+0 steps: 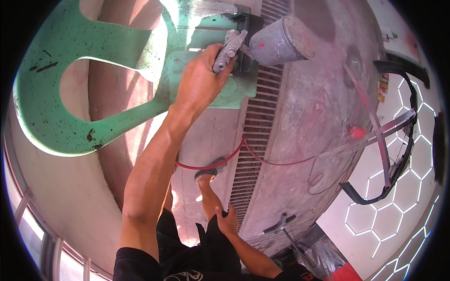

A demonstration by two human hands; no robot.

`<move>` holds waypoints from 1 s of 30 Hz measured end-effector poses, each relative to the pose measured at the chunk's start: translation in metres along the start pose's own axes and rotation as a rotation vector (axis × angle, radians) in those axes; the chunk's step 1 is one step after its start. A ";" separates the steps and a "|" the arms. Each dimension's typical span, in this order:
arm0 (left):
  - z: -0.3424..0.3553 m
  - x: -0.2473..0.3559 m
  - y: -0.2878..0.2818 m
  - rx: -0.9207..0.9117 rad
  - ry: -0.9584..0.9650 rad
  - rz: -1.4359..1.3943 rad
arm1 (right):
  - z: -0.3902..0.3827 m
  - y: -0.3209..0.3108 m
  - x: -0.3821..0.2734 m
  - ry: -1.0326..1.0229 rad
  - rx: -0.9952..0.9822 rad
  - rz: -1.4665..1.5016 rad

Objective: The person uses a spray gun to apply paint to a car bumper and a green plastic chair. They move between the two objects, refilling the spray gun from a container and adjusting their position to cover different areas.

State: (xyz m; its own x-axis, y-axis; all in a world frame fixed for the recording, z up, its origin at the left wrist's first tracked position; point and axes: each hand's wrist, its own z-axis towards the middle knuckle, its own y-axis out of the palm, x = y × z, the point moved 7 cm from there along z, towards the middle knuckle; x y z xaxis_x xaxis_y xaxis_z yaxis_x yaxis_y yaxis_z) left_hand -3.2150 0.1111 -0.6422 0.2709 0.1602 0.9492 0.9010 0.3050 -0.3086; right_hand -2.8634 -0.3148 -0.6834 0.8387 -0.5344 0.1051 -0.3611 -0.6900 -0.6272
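My left hand (202, 77) reaches up to the top middle, closed around a metal spray gun (230, 50). A grey, paint-stained cup (276, 44) is attached to the gun and tilts out to the right. Under the gun lies a green plastic piece (37, 107) with large looped openings and dark paint specks, which looks like a chair. Against its right edge a black part (252, 33) sits partly behind the gun and cup. Low in the middle, my right hand (227, 221) rests by my thigh and black shorts, its visible fingers apart.
A long floor grate (258, 112) runs beside the green piece. A red hose (211, 166) curves across the floor over it. At right, a black curved trim piece (375, 201) hangs on a stand (370, 100). Beyond is a wall with hexagonal lights (375, 218).
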 end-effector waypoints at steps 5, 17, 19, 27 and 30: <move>0.006 0.002 0.002 -0.022 -0.003 0.009 | 0.002 0.003 0.005 -0.039 0.016 0.012; -0.073 -0.008 0.003 -0.208 -0.101 -0.009 | 0.000 0.009 0.011 -0.029 0.005 0.011; -0.093 -0.010 0.002 -0.274 -0.142 0.013 | -0.002 0.009 0.010 -0.027 0.007 0.004; -0.128 -0.008 -0.008 -0.285 -0.142 0.000 | -0.004 0.006 0.006 -0.034 0.021 0.032; -0.120 -0.009 -0.010 -0.244 -0.140 0.009 | -0.003 0.006 0.005 -0.031 0.020 0.021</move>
State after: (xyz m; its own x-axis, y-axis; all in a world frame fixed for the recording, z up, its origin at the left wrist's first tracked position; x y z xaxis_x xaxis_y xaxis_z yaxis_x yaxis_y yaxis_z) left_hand -3.1855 -0.0057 -0.6406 0.2447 0.2950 0.9236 0.9584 0.0709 -0.2766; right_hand -2.8629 -0.3236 -0.6844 0.8433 -0.5331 0.0679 -0.3710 -0.6689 -0.6442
